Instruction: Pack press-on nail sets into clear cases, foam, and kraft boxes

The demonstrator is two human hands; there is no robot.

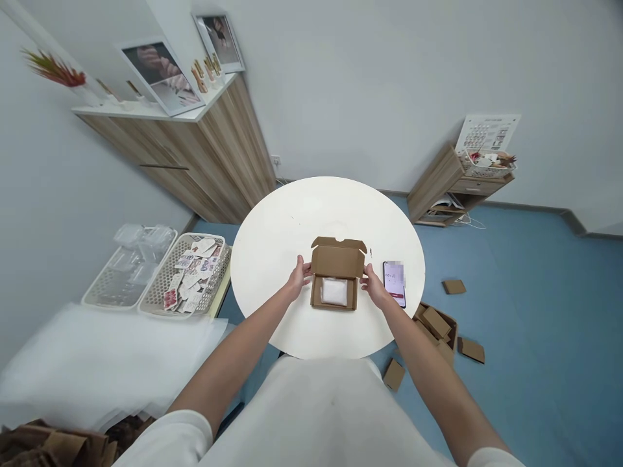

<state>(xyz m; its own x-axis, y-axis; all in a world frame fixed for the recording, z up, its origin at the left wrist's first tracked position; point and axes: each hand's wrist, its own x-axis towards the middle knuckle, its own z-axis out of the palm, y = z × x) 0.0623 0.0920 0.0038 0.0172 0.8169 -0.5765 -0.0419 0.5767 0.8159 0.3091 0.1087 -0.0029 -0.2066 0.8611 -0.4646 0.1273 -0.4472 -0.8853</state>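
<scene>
A small brown cardboard box point(333, 305) sits on the round white table point(272, 227), its lid point(337, 259) raised at the far side. Inside the box lies a white packet point(334, 292) in a clear wrapper. My left hand point(298, 279) is at the box's left side, fingers apart, fingertips close to the lid's edge. At the right side is my right hand point(374, 285), its thumb and fingers apart by the lid's lower corner. Whether the fingertips press on the cardboard is hard to tell.
Right of my right hand lies a phone point(394, 284). A carton of brown boxes point(436, 323) stands on the floor to the right, with loose boxes point(471, 349) around it. At left are a basket of printed cards point(185, 275) and a basket of clear plastic containers point(127, 269).
</scene>
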